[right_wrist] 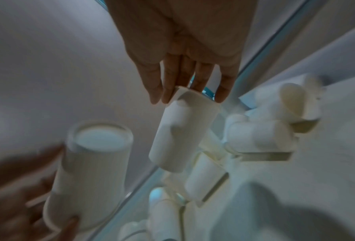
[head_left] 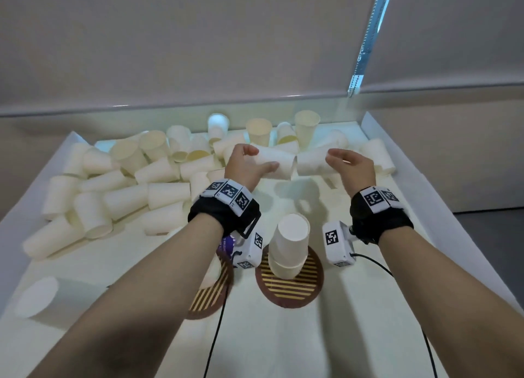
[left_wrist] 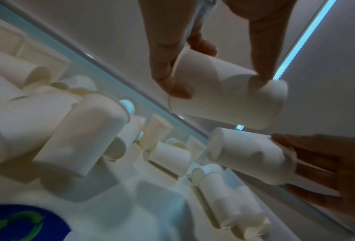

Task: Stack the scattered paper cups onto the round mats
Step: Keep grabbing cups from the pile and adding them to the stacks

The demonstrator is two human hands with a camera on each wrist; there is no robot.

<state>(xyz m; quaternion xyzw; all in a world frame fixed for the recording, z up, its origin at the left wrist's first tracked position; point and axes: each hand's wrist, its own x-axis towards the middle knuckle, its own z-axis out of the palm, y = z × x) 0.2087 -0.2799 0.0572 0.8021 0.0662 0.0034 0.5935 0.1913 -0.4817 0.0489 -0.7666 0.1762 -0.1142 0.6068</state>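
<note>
1. Brown-and-gold striped round mat [head_left: 289, 285] near the tray's [head_left: 467, 207] front edge, bearing a short stack of upturned cups [head_left: 289, 244]; second mat [head_left: 211, 292] just left of it, half hidden under the left forearm, with nothing seen on it.
2. One lone cup [head_left: 42, 298] lying at the front-left corner.
3. Mid-tray, held above the bare centre: left hand [head_left: 245, 165] with thumb and fingers curled round a sideways cup [head_left: 276, 162]; right hand [head_left: 351, 165] pinching another cup [head_left: 310, 163] near its rim with straightish fingertips [right_wrist: 193, 81]. Bases nearly meeting, apart or touching not clear.
4. Wrists level, palms turned inward, both forearms reaching forward over the mats.
5. Far half and left edge: loose heap of cups [head_left: 127, 185], mostly lying on their sides, a few upright along the back wall.
6. Risks, as judged: thin paper denting under the fingertip pinch; cup slipping from the light right-hand hold; a forearm or dangling wrist camera [head_left: 338, 244] toppling the stack on the way down; off-centre nesting tilting it.
</note>
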